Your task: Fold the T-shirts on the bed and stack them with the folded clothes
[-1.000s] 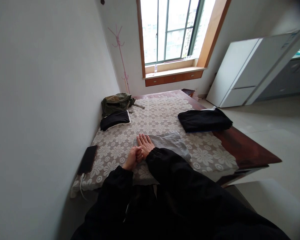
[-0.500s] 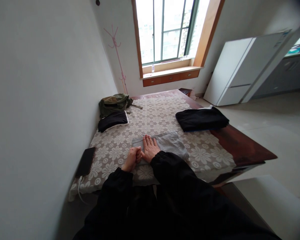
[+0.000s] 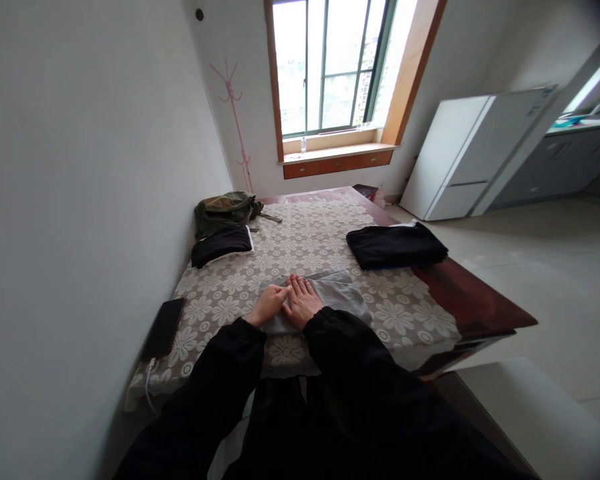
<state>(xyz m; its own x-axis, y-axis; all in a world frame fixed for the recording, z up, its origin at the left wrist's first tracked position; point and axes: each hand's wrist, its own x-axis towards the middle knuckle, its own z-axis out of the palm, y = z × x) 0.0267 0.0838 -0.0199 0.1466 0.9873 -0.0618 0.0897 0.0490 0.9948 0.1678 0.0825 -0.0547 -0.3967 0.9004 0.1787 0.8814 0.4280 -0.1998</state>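
Observation:
A folded piece of light grey cloth (image 3: pixel 340 293) lies on the near part of the table. My right hand (image 3: pixel 303 300) rests flat on top of it, fingers stretched out and pointing away from me. Close against it, my left hand (image 3: pixel 270 303) is over the cloth's left part with its fingers curled closed. Whether those fingers grip any fabric is hidden. Both arms wear black sleeves.
Black folded clothes (image 3: pixel 397 245) lie at the right on the patterned tablecloth (image 3: pixel 300 230). Along the left wall are a smaller black folded garment (image 3: pixel 223 247), a green backpack (image 3: pixel 225 213) and a dark phone (image 3: pixel 164 328) with a white cable. A white bench (image 3: pixel 525 400) stands front right.
My left hand has shifted up and forward over the cloth's left part, its fist turning toward my right hand. My right hand stays flat on the cloth. The camera view has shifted slightly.

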